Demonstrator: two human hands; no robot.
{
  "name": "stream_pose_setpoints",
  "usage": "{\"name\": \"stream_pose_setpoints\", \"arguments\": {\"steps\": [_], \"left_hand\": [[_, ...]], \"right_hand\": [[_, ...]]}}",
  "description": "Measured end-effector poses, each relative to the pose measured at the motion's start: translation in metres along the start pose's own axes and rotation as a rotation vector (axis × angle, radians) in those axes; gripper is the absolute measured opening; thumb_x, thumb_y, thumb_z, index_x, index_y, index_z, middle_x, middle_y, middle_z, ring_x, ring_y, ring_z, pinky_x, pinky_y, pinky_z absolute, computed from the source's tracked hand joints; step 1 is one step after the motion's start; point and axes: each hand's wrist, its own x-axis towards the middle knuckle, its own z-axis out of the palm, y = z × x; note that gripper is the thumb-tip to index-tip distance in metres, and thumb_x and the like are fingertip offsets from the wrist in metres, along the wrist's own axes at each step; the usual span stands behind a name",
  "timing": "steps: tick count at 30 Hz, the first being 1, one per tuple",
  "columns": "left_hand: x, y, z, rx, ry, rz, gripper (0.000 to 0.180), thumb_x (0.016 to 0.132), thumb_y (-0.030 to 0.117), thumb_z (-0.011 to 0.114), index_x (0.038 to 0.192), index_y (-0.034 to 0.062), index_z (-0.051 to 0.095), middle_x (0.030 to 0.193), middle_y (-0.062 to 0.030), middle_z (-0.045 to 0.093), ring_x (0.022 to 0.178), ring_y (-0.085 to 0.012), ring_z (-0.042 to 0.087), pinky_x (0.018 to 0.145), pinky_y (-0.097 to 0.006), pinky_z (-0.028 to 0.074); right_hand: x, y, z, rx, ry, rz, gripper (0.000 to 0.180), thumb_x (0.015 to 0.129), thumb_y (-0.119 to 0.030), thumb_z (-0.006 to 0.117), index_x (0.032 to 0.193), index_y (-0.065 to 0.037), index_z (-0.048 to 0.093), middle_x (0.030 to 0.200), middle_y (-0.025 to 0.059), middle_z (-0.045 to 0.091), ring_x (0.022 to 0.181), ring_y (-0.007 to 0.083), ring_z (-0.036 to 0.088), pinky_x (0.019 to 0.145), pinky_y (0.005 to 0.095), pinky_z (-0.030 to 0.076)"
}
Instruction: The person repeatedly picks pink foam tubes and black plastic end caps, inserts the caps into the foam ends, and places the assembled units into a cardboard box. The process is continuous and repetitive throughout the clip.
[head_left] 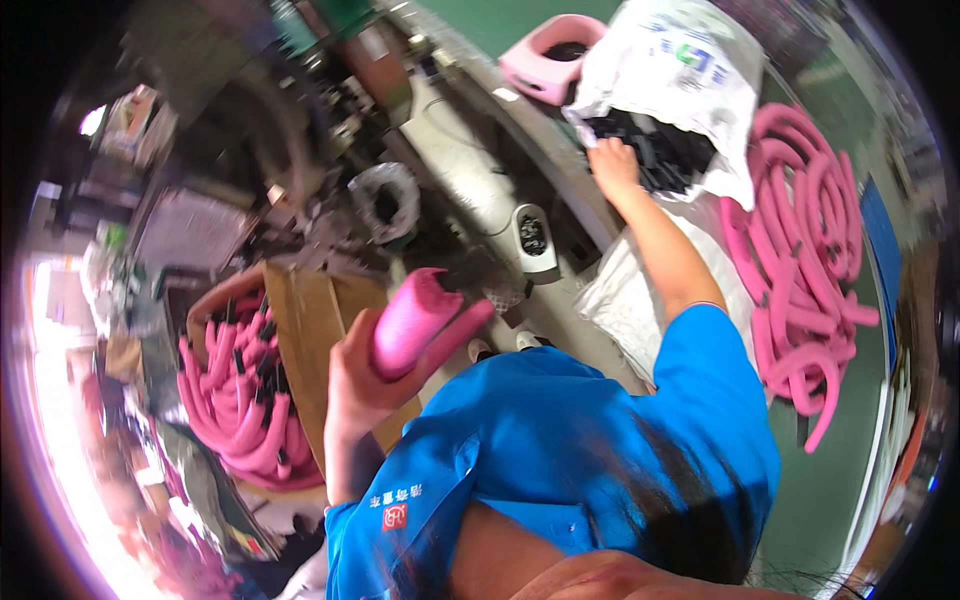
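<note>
My left hand point(362, 375) is wrapped round a bent pink foam tube point(415, 320), its rolled end facing up and away from me. My right arm reaches out to the far right, to the mouth of a white woven sack point(690, 55) lying on its side. There my right hand point(615, 168) has its fingers curled at the left of the opening, against the black pieces point(655, 150) inside. What those fingers grip, if anything, is too small to make out.
Many pink foam tubes point(800, 210) lie heaped on the green table point(800, 510) at right. A pink plastic bin point(535, 70) stands beside the sack. At left, a cardboard box point(305, 350) holds more pink tubes with black ends. A bag-lined bin point(385, 205) stands ahead.
</note>
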Motion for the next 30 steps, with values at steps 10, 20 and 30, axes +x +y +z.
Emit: {"name": "stream_pose_setpoints", "arguments": {"steps": [10, 20, 30], "left_hand": [[-0.020, -0.053, 0.020, 0.094, 0.143, 0.029, 0.037, 0.064, 0.008, 0.069, 0.098, 0.0034, 0.057, 0.076, -0.0159, 0.061, 0.067, -0.0322, 0.063, 0.063, -0.036, 0.051], [-0.021, -0.046, 0.013, 0.055, 0.125, 0.047, 0.041, 0.063, 0.008, 0.069, 0.102, 0.0051, 0.058, 0.077, -0.0151, 0.063, 0.070, -0.0334, 0.064, 0.066, -0.037, 0.051], [-0.036, -0.068, 0.001, 0.253, 0.078, 0.120, 0.036, 0.063, 0.012, 0.073, 0.096, 0.0091, 0.059, 0.078, -0.0103, 0.064, 0.071, -0.0315, 0.065, 0.064, -0.040, 0.053]], "right_hand": [[-0.012, -0.109, -0.213, 1.261, -0.306, -0.337, 0.031, 0.092, -0.029, 0.056, 0.119, -0.012, 0.055, 0.095, 0.0128, 0.064, 0.082, 0.0290, 0.064, 0.069, 0.0384, 0.049], [-0.032, -0.154, -0.281, 1.189, 0.085, -0.494, 0.041, 0.070, -0.020, 0.080, 0.108, -0.012, 0.068, 0.067, 0.0046, 0.050, 0.055, 0.0177, 0.047, 0.049, 0.0302, 0.038], [-0.015, -0.181, -0.271, 1.323, 0.026, -0.697, 0.036, 0.068, -0.026, 0.081, 0.097, -0.008, 0.069, 0.068, 0.0050, 0.056, 0.055, 0.0186, 0.055, 0.048, 0.0294, 0.041]]}}
